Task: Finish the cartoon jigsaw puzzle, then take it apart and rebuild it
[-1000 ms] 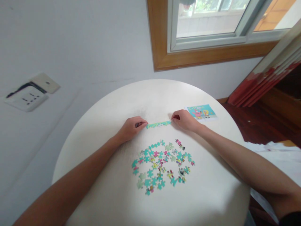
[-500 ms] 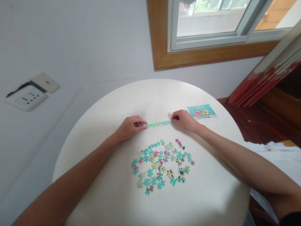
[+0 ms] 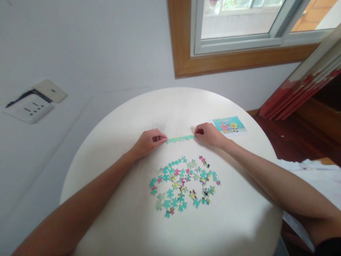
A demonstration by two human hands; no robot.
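Observation:
A narrow strip of joined jigsaw pieces (image 3: 180, 139), teal with yellow-green lines, lies on the white table between my hands. My left hand (image 3: 150, 142) pinches its left end between thumb and fingers. At the opposite end, my right hand (image 3: 209, 134) is closed with its fingertips on the strip's edge. Closer to me, many loose jigsaw pieces (image 3: 174, 202) in teal, pink, yellow and pale green are spread out, a few of them linked. Beyond my right hand lies a picture card (image 3: 229, 125) with a pink and a yellow cartoon figure.
The round white table (image 3: 106, 220) meets the wall, below a wood-framed window (image 3: 183, 65). A wall socket (image 3: 29, 108) is at the left. To the right are a red and cream curtain (image 3: 282, 99) and white papers (image 3: 314, 177) beside the table.
Both hands stay at the ends of the strip, with the left fingers shifted very slightly. The whole view has moved a little; the loose pieces lie as before.

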